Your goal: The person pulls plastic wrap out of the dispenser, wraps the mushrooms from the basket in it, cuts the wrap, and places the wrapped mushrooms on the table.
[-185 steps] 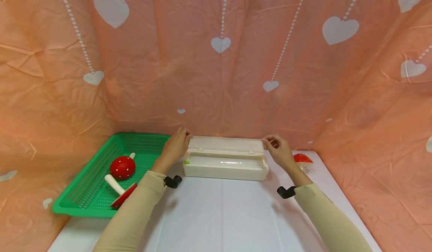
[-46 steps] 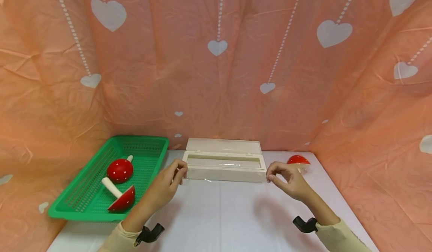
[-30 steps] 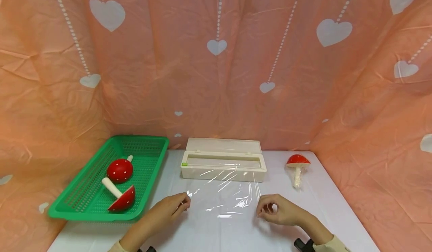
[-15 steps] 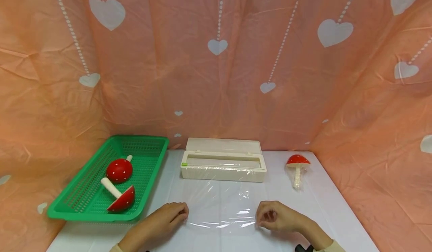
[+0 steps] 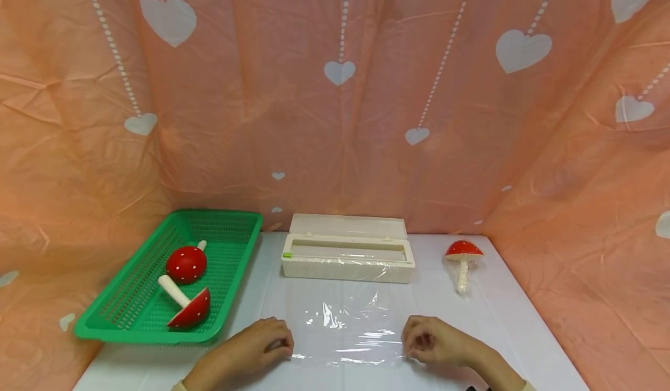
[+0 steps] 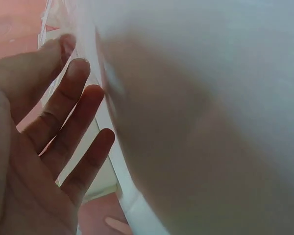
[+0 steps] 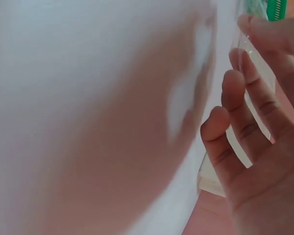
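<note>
A sheet of clear plastic wrap (image 5: 342, 327) stretches from the white wrap dispenser (image 5: 348, 270) toward the front of the table. My left hand (image 5: 262, 344) pinches its near left corner between thumb and index finger. At the near right corner my right hand (image 5: 437, 341) pinches the film the same way. In the left wrist view the other fingers of the left hand (image 6: 63, 117) are spread loosely beside the film. The right wrist view shows the right hand (image 7: 257, 107) with film at its thumb and fingertip. The dispenser's lid (image 5: 348, 226) stands raised at the back.
On the left sits a green basket (image 5: 220, 336) holding two red toy mushrooms with white dots, one lying cap up (image 5: 186, 264), the other tipped on its side (image 5: 189, 309). A plastic-wrapped mushroom (image 5: 463, 266) lies at the right. A peach curtain (image 5: 293, 117) surrounds the white table.
Both hands came from the dispenser's raised lid to its front, then drew the film toward the front of the table. In the last half second they moved only slightly.
</note>
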Demonstrator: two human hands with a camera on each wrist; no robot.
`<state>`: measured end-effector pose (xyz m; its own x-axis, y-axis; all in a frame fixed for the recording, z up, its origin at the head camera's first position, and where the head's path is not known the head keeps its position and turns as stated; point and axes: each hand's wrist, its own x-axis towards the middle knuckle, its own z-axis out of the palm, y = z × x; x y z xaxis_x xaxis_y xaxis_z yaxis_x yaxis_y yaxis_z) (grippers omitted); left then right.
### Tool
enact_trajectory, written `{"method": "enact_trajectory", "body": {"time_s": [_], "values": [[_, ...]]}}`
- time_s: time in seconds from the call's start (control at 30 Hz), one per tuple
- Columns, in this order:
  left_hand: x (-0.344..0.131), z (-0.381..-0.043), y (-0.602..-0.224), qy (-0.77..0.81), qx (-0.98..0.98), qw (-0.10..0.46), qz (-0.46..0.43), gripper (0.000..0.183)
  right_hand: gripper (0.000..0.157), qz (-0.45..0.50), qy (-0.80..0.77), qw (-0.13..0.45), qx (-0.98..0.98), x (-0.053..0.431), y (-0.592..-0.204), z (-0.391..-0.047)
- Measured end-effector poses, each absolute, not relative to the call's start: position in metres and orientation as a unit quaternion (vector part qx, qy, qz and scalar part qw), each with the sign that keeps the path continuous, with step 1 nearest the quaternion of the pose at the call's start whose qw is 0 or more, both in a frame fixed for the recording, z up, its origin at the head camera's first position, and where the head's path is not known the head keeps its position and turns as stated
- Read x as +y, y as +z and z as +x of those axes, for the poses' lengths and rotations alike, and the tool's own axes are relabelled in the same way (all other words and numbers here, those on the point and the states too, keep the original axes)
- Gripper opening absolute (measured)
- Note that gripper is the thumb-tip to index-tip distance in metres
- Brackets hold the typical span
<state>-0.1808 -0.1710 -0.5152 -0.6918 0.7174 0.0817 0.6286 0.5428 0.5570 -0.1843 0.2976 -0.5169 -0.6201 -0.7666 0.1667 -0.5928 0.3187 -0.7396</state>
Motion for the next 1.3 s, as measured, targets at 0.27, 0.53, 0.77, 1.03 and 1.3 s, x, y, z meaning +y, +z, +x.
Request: {"method": "enact_trajectory", "body": {"time_s": [0.27,0.53,0.77,1.03,1.3], "values": [[-0.173,-0.179,-0.512,0.262,0.883,0.090,0.379,0.008,0.012,-0.454,-0.352,0.056,0.816,0.295,-0.524,-0.183],[-0.176,-0.178,-0.513,0.267,0.880,0.070,0.387,0.005,0.007,-0.454,-0.319,0.023,0.832,0.296,-0.524,-0.181],[-0.178,-0.177,-0.514,0.276,0.878,0.067,0.386,0.006,0.008,-0.458,-0.314,-0.020,0.832,0.293,-0.526,-0.181],[-0.177,-0.179,-0.509,0.270,0.891,0.111,0.347,0.006,0.014,-0.452,-0.316,-0.019,0.834,0.293,-0.526,-0.181],[-0.183,-0.176,-0.510,0.272,0.884,0.096,0.369,0.007,0.006,-0.432,-0.299,0.020,0.851,0.295,-0.521,-0.179]]}}
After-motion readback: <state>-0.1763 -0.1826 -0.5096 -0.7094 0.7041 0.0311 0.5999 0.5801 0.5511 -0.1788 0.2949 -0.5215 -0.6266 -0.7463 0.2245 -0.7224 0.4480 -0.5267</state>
